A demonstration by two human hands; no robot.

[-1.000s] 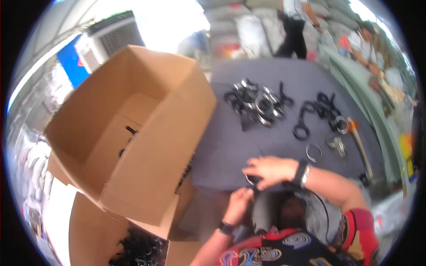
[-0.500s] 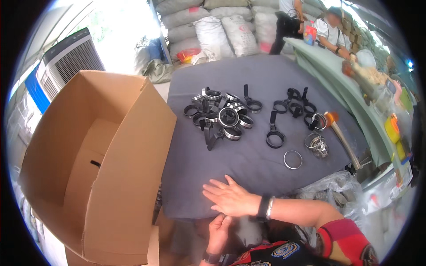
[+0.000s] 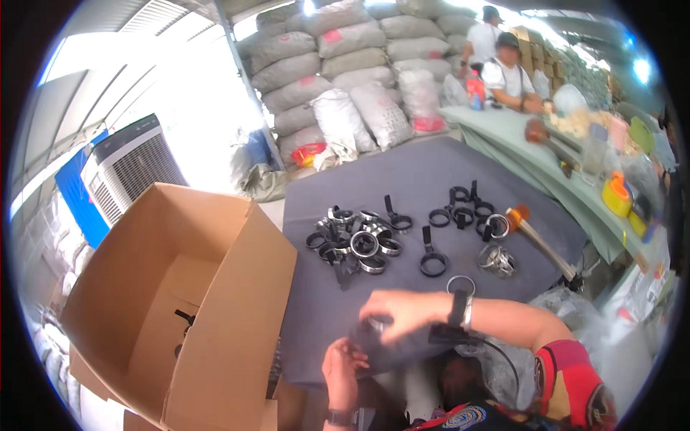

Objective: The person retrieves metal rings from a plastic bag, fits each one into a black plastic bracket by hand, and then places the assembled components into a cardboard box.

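Observation:
My right hand (image 3: 406, 314) reaches over the near edge of the grey table, its fingers curled around a dark ring part (image 3: 370, 332) blurred by motion. Just below and to the left, my left hand (image 3: 340, 368) has its fingers bent in beside that part; what they pinch, if anything, is hidden. A thin silver ring (image 3: 461, 285) lies past my right wrist. Farther off is a heap of black rings with handles (image 3: 357, 244), many with silver bands. One black ring with its handle (image 3: 433, 264) lies alone to the right of the heap.
An open cardboard box (image 3: 237, 316) stands left of the table, with black parts (image 3: 185, 317) inside. More black rings (image 3: 463, 215), silver rings (image 3: 497, 260) and an orange-headed mallet (image 3: 543, 248) lie at right. Beyond are a green-covered table (image 3: 496, 133), two people and stacked sacks (image 3: 352, 39).
My view has tipped up. My right hand, spread flat near the table edge before, now curls around a dark ring part. My left hand sits slightly lower and apart from it.

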